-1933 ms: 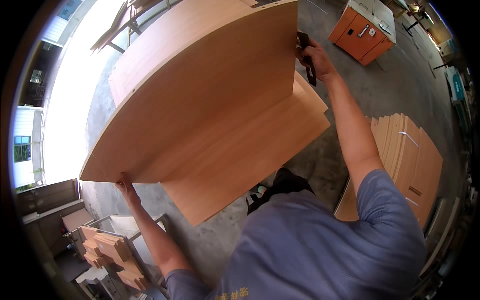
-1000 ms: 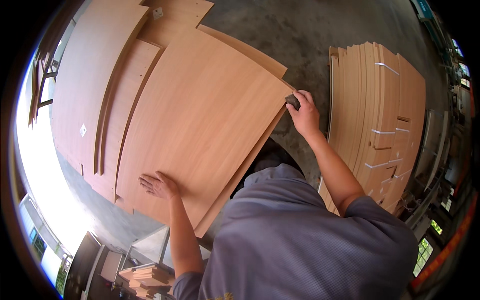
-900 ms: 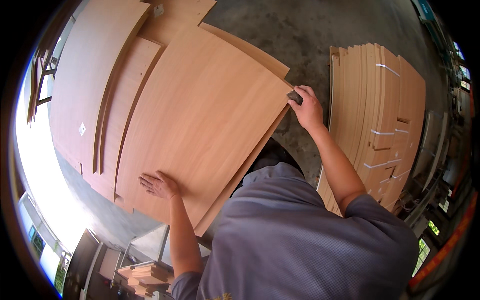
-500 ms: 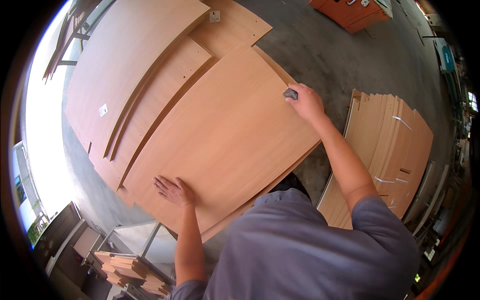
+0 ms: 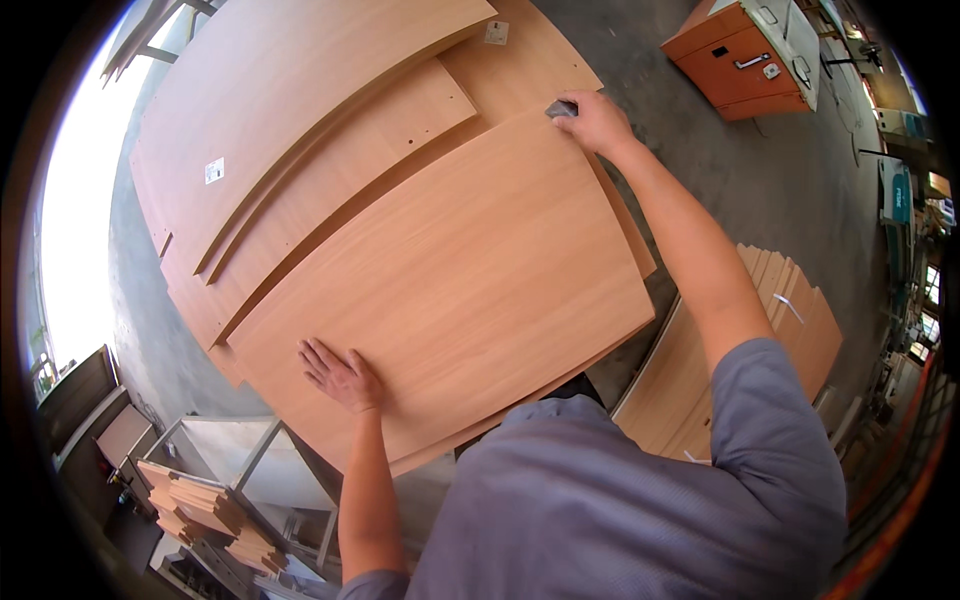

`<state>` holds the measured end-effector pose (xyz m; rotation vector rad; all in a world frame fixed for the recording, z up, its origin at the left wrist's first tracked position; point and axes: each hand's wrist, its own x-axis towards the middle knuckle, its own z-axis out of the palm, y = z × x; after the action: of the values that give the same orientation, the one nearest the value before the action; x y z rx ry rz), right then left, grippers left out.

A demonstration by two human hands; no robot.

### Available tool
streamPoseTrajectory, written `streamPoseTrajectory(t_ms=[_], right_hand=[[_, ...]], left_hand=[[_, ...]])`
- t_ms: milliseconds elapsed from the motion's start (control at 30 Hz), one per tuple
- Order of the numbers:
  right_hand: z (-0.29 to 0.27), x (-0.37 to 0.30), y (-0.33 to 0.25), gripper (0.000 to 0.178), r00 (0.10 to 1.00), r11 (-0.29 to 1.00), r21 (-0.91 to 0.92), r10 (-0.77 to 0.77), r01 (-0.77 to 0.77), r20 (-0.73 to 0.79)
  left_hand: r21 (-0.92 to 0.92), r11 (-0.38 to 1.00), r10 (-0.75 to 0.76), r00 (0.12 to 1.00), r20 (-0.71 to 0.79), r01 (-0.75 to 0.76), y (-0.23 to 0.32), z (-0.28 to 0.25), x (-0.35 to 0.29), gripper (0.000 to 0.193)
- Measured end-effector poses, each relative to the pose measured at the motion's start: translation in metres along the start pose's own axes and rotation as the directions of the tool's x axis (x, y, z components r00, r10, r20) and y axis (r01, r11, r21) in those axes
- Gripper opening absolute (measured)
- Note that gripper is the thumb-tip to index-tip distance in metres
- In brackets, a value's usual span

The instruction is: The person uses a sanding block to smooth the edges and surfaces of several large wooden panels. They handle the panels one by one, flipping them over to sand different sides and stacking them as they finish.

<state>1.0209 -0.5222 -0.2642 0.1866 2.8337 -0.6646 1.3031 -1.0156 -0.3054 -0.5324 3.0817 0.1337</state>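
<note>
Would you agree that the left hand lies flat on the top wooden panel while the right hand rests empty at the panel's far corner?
Not quite: the head view shows the right hand is not empty; its fingers hold a small dark grey object at the far corner. The rest stands: the left hand lies flat, fingers spread, on the top wooden panel.

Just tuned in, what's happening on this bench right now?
A person is working on a large curved wooden panel that lies on top of a stack of similar panels. The left hand is pressed flat, fingers spread, on the near part of the panel. The right hand reaches to the far corner and grips a small dark object; what it is cannot be told. More panels are stacked to the right, and an orange cabinet stands on the floor beyond.
</note>
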Motion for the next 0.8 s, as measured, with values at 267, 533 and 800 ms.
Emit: streamPoseTrajectory(t_ms=[267,533,800], right_hand=[[0.003,-0.018,-0.015,0.033,0.996,0.996,0.022,0.086,-0.086,0.008],[0.003,-0.027,0.024,0.042,0.984,0.712,0.679,0.127,-0.179,0.126],[0.018,-0.057,0.036,0.041,0.96,0.584,0.764,0.123,-0.275,0.252]], left_hand=[[0.004,1.0,-0.016,0.999,0.038,0.016,0.0,-0.006,0.003,0.074],[0.034,0.999,0.02,0.999,0.046,-0.022,-0.007,-0.006,0.002,0.074],[0.049,0.998,0.039,0.998,0.042,-0.041,-0.009,-0.005,-0.001,0.074]])
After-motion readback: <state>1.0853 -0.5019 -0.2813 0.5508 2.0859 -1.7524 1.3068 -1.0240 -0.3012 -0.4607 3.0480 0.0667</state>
